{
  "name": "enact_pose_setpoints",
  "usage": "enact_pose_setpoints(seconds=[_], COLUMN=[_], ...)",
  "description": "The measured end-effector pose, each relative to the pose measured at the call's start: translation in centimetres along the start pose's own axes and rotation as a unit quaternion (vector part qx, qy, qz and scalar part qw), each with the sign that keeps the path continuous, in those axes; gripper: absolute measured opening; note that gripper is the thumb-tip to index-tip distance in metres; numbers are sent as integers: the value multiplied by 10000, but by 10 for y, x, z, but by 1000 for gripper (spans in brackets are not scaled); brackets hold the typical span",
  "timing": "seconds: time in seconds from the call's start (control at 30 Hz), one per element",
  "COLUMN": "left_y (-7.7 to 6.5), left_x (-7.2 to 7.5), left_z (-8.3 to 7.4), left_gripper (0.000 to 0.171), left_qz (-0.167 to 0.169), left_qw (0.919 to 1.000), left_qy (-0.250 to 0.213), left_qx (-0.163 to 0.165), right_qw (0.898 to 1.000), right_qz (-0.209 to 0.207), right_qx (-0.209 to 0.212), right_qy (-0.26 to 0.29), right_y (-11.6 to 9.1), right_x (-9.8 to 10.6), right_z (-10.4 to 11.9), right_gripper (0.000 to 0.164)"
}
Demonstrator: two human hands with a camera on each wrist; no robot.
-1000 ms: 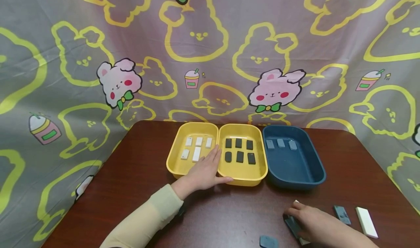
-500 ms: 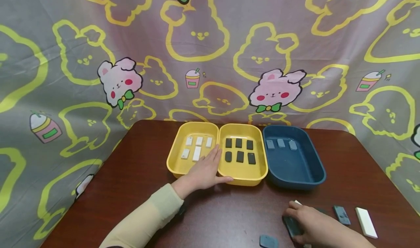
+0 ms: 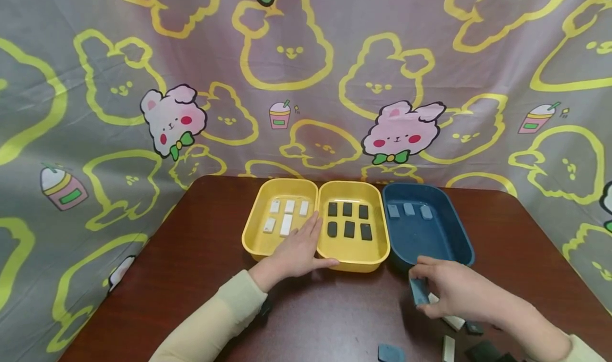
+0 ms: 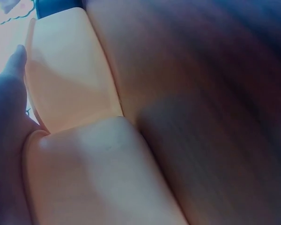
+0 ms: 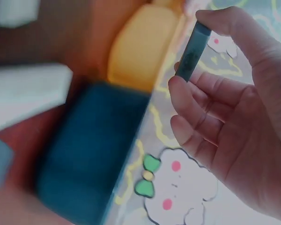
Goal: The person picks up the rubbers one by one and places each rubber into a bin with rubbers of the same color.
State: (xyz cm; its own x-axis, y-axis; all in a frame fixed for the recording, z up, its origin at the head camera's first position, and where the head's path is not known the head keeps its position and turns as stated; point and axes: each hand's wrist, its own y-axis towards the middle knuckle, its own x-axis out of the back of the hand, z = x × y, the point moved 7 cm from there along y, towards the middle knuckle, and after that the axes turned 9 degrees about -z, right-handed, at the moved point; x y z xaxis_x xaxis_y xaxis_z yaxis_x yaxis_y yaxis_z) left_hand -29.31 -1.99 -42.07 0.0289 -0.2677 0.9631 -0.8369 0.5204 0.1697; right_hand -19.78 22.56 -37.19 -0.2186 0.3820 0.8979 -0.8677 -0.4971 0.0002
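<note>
The bench (image 3: 334,309) is spread beneath both sets of fingers. Straight ahead of the body, the left yellow tray (image 3: 260,242) and the right yellow tray (image 3: 351,251), set side by side, are met at their shared rims by the left fingers (image 3: 308,230), which are laid out straight with nothing gripped, apparently to steady the pair. The blue tray (image 3: 423,242) stands just beyond the right fingers (image 3: 425,269), which are narrowed in a pinch on the ends of a blue tile (image 3: 418,292), held steeply tilted and seemingly raised off the bench, with the tray's floor not yet reached. To the near side of the right fingers, a long white tile (image 3: 455,322), a small white tile (image 3: 448,348) and a dark tile (image 3: 474,328) lie loose; a second blue tile (image 3: 391,353) is left nearer the body and to their left. Beside the left fingers, five white tiles (image 3: 286,225) can be counted in one yellow tray and six black tiles (image 3: 349,229) in the other, while three blue tiles (image 3: 409,209) are lined up at the far end beyond the right fingers. Sorting by colour is suggested, with a transfer to the blue group judged to be in hand. For the next move, the near wall would need to be cleared, the pinched piece turned flat and lowered nearer than the row of three, and the grip loosened gently so that the row is not nudged.
</note>
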Motion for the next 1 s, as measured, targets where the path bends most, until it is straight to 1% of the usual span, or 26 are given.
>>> enact_pose_setpoints(seconds=[0.17,0.27,0.4,0.5,0.6,0.73,0.87,1.0], left_y=[2,6,15,23,31,40,46,49], left_x=[3,5,7,5,-1,-8,-15,-26], left_z=[-1,-6,-24,-43,-64,-88,-102,-110], left_gripper=[114,116,114,109,104,100,101,101], left_qz=[60,87,124,183,215,203,168,310], left_qw=[10000,9999,9987,9966,9937,9896,9878,9866], left_qy=[-43,61,270,373,361,307,255,-61], left_qx=[10,-82,-412,-710,-1037,-1392,-1525,-1602], right_qw=[9962,9914,9842,9820,9811,9777,9763,9748], right_qz=[-554,-805,-1071,-1101,-1031,-982,-900,-726], right_qx=[-66,-55,49,-60,-261,-450,-501,-563], right_qy=[-664,-1029,-1409,-1536,-1617,-1801,-1902,-2034], right_y=[11,21,37,50,64,81,97,107], right_x=[33,49,64,69,69,62,48,29], right_z=[-1,-5,-15,-25,-37,-51,-61,-69], right_gripper=[39,43,44,47,49,49,48,45])
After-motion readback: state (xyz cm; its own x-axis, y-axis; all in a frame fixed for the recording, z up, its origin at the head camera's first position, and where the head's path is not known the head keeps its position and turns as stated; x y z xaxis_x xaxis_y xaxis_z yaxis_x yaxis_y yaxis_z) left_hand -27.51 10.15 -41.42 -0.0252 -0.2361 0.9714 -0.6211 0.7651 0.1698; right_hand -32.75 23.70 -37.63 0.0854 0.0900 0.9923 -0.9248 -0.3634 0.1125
